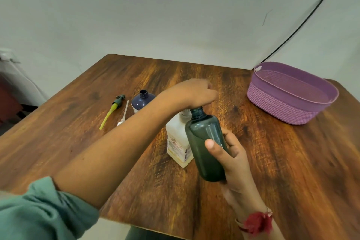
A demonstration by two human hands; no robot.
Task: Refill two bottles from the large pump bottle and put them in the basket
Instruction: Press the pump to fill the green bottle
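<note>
While our left hand (191, 93) lies bent over the top of the large white square-sided plastic pump bottle (178, 148), it hides the pump head, so we cannot tell whether the fingers wrap that head or only press on it. Our right hand (231, 161) is clamped round the belly of the dark green translucent plastic bottle (206, 142), thumb across the front and fingers behind. It holds the bottle tilted just right of the pump bottle, open threaded neck up by the spout.

We judge this green bottle light, fairly stiff and glossy-smooth, so it could turn slippery if liquid runs down it. The mid-body hold suits it, since the rounded shoulder narrows above, though a hard squeeze might flex the thin wall. It should grow bottom-heavy as it fills. The pump bottle looks heavier, flat-sided, with a printed label and pale liquid low inside.

Behind and left of the pump bottle stands a dark blue round-shouldered plastic bottle (142, 100), uncapped. Further left lie a green-headed pump with a yellow tube (114, 108) and a slim white pump (123, 113). Well apart to the right of the pump bottle sits the purple oval plastic basket (292, 93), its wall ribbed like weave. All rest on the dark brown wood-grain table (292, 161).
</note>
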